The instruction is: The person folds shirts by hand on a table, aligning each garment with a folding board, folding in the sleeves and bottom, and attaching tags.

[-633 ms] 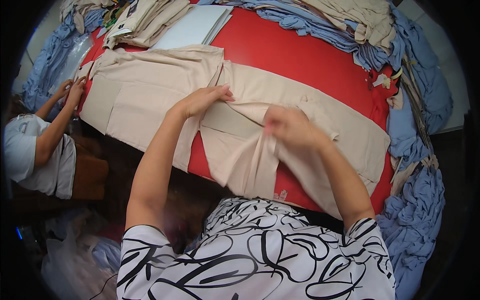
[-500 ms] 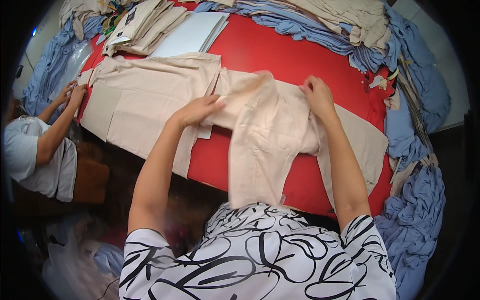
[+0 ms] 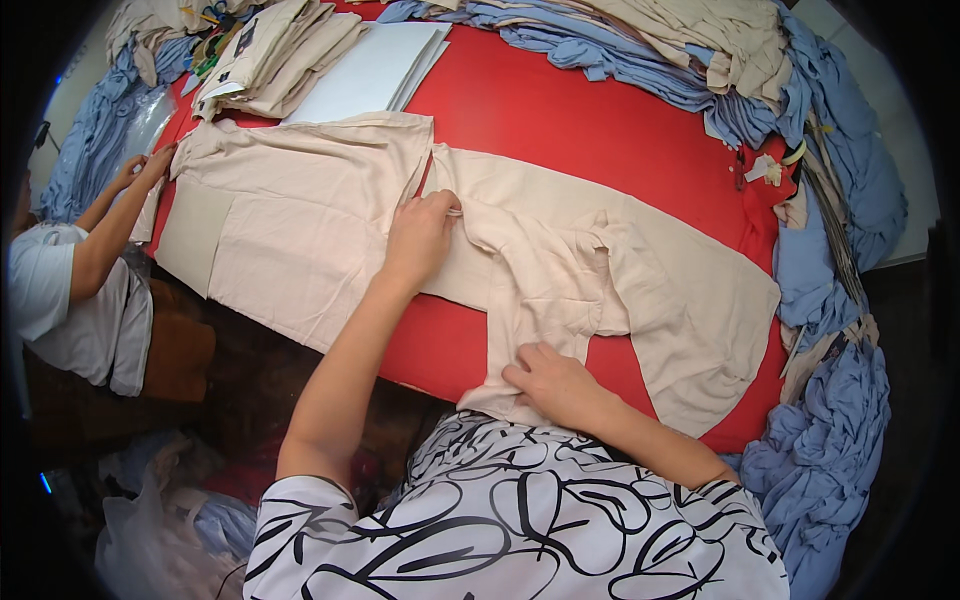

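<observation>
A beige garment [image 3: 545, 285] lies crumpled across another flat beige cloth piece [image 3: 710, 290] on the red table [image 3: 480, 90]. My left hand [image 3: 420, 240] is closed on the crumpled garment's upper left edge, its fingertips pinching the fabric. Down at the front edge, my right hand [image 3: 560, 388] has its fingers curled into the lower hanging end, close to my body. Left of my left hand, another beige garment [image 3: 290, 200] is spread flat, with a darker beige panel [image 3: 198, 240] at its left end.
Folded beige garments [image 3: 280, 60] and white sheets [image 3: 365, 70] are stacked at the back left. Blue and beige clothes [image 3: 640, 70] heap along the far side, and blue ones [image 3: 825, 430] hang at the right. A co-worker [image 3: 80, 290] reaches onto the table's left end.
My right hand has come down from the garment's far right to its near end. My left hand has moved slightly right and now pinches the edge. The raised fabric has settled flatter.
</observation>
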`<state>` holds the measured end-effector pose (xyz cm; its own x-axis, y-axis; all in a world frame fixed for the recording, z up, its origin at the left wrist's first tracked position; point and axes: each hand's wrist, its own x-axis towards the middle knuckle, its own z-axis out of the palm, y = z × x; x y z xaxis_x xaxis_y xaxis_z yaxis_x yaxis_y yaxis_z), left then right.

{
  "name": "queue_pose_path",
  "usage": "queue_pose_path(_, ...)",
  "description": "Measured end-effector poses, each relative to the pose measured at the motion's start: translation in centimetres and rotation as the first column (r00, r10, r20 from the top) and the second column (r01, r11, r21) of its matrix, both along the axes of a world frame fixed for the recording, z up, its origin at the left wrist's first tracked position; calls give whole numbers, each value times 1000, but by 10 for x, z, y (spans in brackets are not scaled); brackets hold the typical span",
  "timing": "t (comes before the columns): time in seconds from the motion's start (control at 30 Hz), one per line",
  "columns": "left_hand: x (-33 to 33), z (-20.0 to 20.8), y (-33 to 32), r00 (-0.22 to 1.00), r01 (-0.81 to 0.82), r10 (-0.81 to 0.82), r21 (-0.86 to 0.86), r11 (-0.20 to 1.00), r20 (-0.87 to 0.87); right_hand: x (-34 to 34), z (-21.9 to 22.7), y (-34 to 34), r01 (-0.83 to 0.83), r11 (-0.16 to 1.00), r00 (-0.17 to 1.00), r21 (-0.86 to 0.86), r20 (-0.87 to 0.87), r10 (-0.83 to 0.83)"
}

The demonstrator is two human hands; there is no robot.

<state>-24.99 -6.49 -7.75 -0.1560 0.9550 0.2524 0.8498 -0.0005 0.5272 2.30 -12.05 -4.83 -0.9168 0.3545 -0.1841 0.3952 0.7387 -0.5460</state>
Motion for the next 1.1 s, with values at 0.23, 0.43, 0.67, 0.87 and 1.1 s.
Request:
queue_pose_path(0.23,14,-30,5,975,-148,189,294,944,-116,-6,82,116,660,743,697,-109,-279,-661)
queue_pose_path(0.43,3,-36,24,981,-163,188,320,933,-48,-33,27,102,173,974,985,149,-46,-167)
queue_pose_path(0.67,-31,17,-16,962,-177,173,-1,984,213,-35,-28,112,243,730,970,638,-147,-194)
queue_pose_path(0.87,-24,29,-97,982,-180,191,-269,946,13,-40,-22,111,235,760,972,606,-129,-197)
queue_pose_path(1.1,-36,33,-96,993,-86,103,-251,964,58,-35,-25,115,241,769,970,593,-171,-173)
